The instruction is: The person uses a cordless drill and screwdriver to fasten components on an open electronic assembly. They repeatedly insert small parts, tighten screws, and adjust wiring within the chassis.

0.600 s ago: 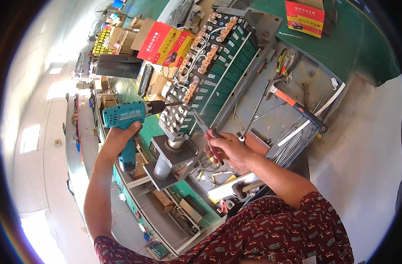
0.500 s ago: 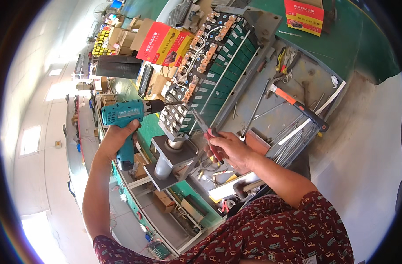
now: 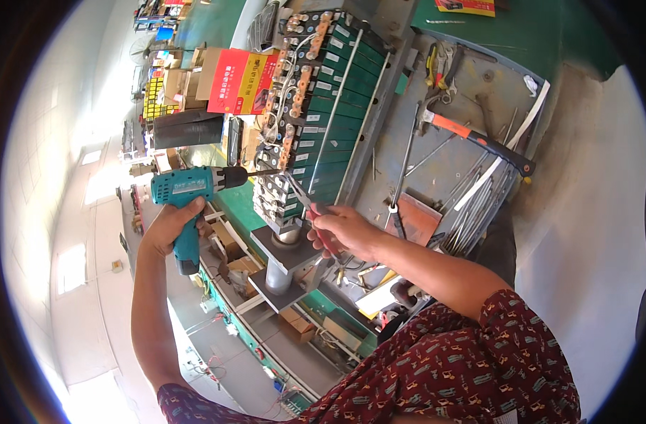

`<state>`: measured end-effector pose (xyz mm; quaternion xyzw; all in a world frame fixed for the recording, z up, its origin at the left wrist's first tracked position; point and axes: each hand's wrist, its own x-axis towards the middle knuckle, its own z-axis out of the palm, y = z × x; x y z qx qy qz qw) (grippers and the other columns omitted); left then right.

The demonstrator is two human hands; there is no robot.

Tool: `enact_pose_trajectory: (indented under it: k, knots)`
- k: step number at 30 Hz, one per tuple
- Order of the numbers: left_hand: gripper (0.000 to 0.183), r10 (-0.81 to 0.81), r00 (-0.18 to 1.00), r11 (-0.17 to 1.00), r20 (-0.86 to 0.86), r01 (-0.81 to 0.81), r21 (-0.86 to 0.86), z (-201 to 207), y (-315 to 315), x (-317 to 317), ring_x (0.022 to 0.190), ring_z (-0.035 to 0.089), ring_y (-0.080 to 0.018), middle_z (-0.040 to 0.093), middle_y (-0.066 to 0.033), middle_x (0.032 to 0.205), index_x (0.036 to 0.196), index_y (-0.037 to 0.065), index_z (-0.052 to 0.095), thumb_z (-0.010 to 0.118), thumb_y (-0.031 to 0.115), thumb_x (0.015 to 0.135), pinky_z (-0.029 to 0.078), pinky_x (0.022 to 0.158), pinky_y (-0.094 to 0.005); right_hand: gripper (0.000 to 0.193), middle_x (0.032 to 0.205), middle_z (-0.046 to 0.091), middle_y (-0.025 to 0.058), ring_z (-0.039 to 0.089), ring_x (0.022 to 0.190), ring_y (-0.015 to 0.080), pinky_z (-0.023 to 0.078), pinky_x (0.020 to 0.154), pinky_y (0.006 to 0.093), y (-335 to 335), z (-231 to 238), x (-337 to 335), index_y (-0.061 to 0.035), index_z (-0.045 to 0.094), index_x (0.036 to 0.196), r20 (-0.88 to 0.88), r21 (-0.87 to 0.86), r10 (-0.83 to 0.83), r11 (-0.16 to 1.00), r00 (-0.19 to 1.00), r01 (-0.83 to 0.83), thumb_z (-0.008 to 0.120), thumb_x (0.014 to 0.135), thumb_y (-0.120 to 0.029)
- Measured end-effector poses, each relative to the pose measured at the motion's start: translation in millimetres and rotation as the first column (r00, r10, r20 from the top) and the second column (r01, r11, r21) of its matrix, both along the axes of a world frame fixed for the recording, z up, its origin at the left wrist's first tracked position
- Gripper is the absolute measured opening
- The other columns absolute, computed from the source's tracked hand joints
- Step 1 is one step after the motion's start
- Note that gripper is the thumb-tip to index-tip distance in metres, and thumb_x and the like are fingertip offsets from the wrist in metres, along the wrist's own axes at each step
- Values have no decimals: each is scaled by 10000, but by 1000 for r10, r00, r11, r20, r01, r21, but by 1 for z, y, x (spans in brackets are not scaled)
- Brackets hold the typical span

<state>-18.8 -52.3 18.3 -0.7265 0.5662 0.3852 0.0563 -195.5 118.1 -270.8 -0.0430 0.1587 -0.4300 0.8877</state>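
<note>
My left hand (image 3: 172, 225) is wrapped round the grip of a teal cordless drill (image 3: 181, 186), held level with its long thin bit pointing right. The bit's tip reaches the terminal face of a battery pack (image 3: 330, 127) of green cells, near its lower end; contact cannot be made out. Closed round the red handles of long-nosed pliers (image 3: 299, 192) is my right hand (image 3: 345, 230). Their jaws point up and left, close by the bit's tip at the same terminals. Copper bars (image 3: 301, 92) and white wires run along the pack's face above them.
Right of the pack lies a grey metal tray (image 3: 471, 85) with a hammer (image 3: 478, 141), wrenches (image 3: 446, 74) and several metal rods. A post stand (image 3: 277, 275) is below the pack. Red and yellow boxes (image 3: 241, 81) stand behind it at the left. Shelving (image 3: 266, 321) runs lower left.
The whole view has shifted, with the pack now further left and more upright. Both hands keep their tools, and the pliers' jaws are closer to the drill bit's tip.
</note>
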Motion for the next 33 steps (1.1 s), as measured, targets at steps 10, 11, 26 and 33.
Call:
enact_pose_trajectory:
  k: [10, 11, 26, 33]
  knots:
    - [500, 37, 999, 998, -28, -38, -50, -4, 16, -3, 719, 621, -149, 639, -56, 962, 1175, 55, 609, 823, 410, 895, 571, 627, -346, 149, 931, 671, 43, 668, 820, 151, 565, 664, 367, -7, 6, 23, -111, 609, 1089, -23, 55, -70, 996, 997, 72, 573, 1025, -240]
    - [503, 40, 999, 998, -22, -41, -51, -4, 17, -3, 722, 623, -150, 643, -59, 971, 1178, 56, 607, 821, 412, 895, 570, 623, -344, 151, 925, 672, 45, 669, 816, 151, 567, 659, 368, -8, 8, 25, -105, 611, 1088, -23, 68, -77, 995, 997, 78, 572, 1021, -235]
    - [371, 95, 994, 992, 59, -90, -88, -2, 24, -12, 643, 653, -200, 640, -82, 783, 1140, 74, 592, 782, 272, 890, 576, 606, -350, 173, 852, 637, 34, 628, 734, 120, 545, 560, 316, -11, 32, 30, -56, 602, 1064, -152, 145, -106, 981, 983, 128, 566, 1011, -216]
    - [432, 80, 993, 994, 87, -72, -83, -1, 22, -19, 648, 663, -192, 664, -90, 824, 1113, 95, 597, 832, 327, 835, 579, 618, -333, 194, 852, 631, 30, 618, 730, 116, 538, 557, 310, -14, 35, 35, -48, 596, 1042, -127, 162, -94, 980, 987, 114, 576, 1013, -239]
